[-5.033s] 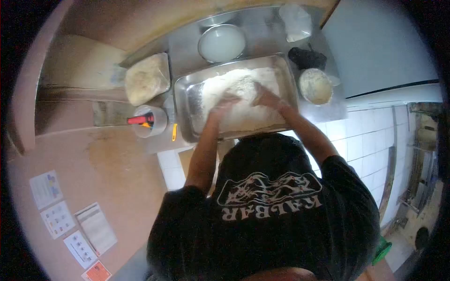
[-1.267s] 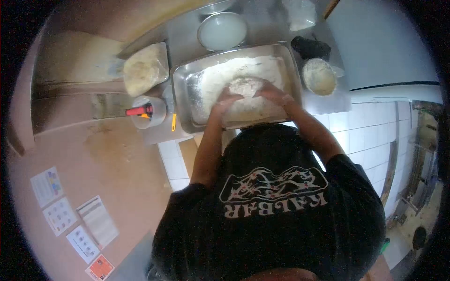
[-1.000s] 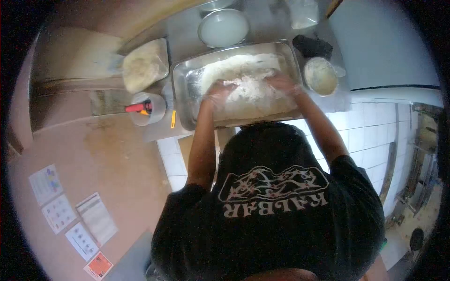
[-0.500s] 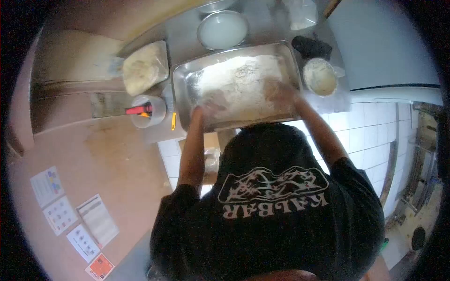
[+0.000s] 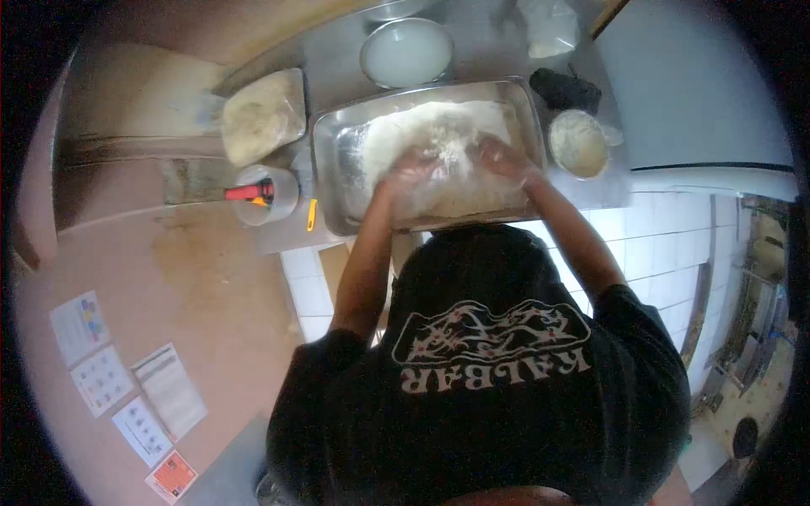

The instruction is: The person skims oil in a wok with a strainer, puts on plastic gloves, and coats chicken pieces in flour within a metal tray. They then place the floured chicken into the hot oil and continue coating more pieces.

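A large steel tray (image 5: 341,201) holds a bed of white flour (image 5: 451,118), with a duller, tan-looking patch along the near side. Both hands are down in it, somewhat blurred. My left hand (image 5: 413,167) is dusted white, its fingers curled into the flour left of the middle. Facing it, my right hand (image 5: 499,158) is bent inward with its fingers curled at the flour. Between the two hands, loose flour looks heaped or lifted. Fingertips are partly covered by it.
Beyond the tray stands a round bowl with whitish contents (image 5: 407,54). A bag of pale dough-like stuff (image 5: 263,118) and a tub with a red-handled tool (image 5: 283,196) are at left. At right are a bowl of flour (image 5: 579,145), a black bundle (image 5: 565,89) and a clear bag (image 5: 552,29).
Both hands have moved inward towards each other and slightly away from me. The flour between them is now more heaped and broken up.
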Demonstrator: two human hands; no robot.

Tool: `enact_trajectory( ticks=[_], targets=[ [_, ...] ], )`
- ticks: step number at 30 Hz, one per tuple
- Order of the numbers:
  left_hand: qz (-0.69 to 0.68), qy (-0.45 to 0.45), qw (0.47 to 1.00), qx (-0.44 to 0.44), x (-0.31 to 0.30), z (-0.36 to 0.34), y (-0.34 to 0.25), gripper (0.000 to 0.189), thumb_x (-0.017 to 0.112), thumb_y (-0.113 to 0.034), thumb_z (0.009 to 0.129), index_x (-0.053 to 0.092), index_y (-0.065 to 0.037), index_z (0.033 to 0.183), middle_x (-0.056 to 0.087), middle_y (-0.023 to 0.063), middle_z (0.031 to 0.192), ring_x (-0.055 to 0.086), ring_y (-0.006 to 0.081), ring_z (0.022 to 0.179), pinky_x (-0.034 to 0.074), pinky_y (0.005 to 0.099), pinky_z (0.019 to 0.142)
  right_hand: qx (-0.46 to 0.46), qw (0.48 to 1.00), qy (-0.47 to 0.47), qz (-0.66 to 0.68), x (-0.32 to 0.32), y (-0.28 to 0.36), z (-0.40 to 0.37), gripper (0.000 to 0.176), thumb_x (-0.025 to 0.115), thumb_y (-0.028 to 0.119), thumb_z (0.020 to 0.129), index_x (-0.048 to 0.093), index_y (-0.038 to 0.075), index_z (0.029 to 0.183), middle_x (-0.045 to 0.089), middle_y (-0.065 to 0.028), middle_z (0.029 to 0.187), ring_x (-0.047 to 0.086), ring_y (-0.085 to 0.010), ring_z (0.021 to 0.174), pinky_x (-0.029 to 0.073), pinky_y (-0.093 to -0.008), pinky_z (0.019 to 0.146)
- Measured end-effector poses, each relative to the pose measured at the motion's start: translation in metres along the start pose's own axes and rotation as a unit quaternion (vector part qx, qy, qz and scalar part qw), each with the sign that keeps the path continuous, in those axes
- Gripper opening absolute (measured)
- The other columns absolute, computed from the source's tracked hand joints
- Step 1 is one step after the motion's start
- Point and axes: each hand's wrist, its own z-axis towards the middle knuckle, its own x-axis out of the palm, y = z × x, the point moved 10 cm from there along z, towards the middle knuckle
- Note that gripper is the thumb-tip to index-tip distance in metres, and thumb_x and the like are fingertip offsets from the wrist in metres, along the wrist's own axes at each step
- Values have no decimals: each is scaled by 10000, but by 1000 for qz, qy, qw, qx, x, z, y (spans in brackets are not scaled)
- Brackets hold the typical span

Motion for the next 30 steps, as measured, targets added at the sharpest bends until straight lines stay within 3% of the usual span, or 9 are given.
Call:
enact_trajectory(
  ticks=[3,4,6,10,13,17,20,24,30],
  targets=[
    [162,28,976,143,-19,48,14,442,618,-298,871,562,-15,1206,653,157,1062,622,208,851,505,315,750,3,982,28,-188,-22,15,35,584,631,385,850,477,17,1278,542,-209,1223,522,-302,1131,410,-414,963],
    [186,114,976,29,-25,51,20,449,610,-305,870,566,-19,1213,627,139,1170,624,216,917,485,319,828,-128,963,-54,-231,-21,-43,76,556,623,370,855,488,32,1276,525,-191,1256,511,-305,1141,395,-406,980],
    [-74,109,988,77,-37,84,66,401,616,-307,854,620,-24,1137,636,124,1159,623,211,918,477,326,840,-55,996,-59,-41,-22,-86,90,568,643,303,834,462,27,1296,514,-195,1265,504,-311,1144,381,-398,997],
    [138,93,985,34,10,84,82,494,700,-250,774,574,-23,1195,635,137,1089,601,203,950,487,322,862,-95,993,-65,29,-4,-61,84,693,695,210,763,379,4,1344,510,-188,1256,501,-299,1133,396,-377,988],
    [54,102,992,-55,35,46,49,617,754,-199,715,510,-2,1246,627,150,1080,593,202,989,477,324,895,-136,989,-27,55,19,-17,53,788,741,186,709,348,-20,1360,512,-189,1247,498,-288,1135,407,-368,981],
    [-79,70,993,57,37,42,55,718,790,-166,687,444,55,1276,625,158,1067,587,211,1014,480,328,899,-66,983,108,130,19,32,5,814,787,280,691,402,-53,1327,507,-229,1264,480,-299,1192,381,-382,1015],
    [-151,22,982,112,17,31,57,729,759,-242,741,412,112,1276,623,188,1061,591,241,1006,489,310,884,70,990,45,-116,1,13,-4,828,743,438,735,425,-73,1304,495,-250,1287,462,-325,1224,378,-392,1016],
    [-53,-52,990,-124,-18,-14,22,809,674,-430,807,373,135,1301,582,278,1129,594,295,1023,468,297,923,113,984,85,-108,2,0,-5,808,635,593,764,500,-37,1251,499,-259,1282,475,-357,1204,368,-417,1025],
    [14,-58,998,13,-35,13,21,737,710,-412,770,470,95,1248,577,246,1183,595,274,1036,465,333,900,46,963,77,-252,-6,-8,19,811,611,605,766,476,1,1291,477,-240,1298,491,-363,1183,358,-410,1032]
  ],
)
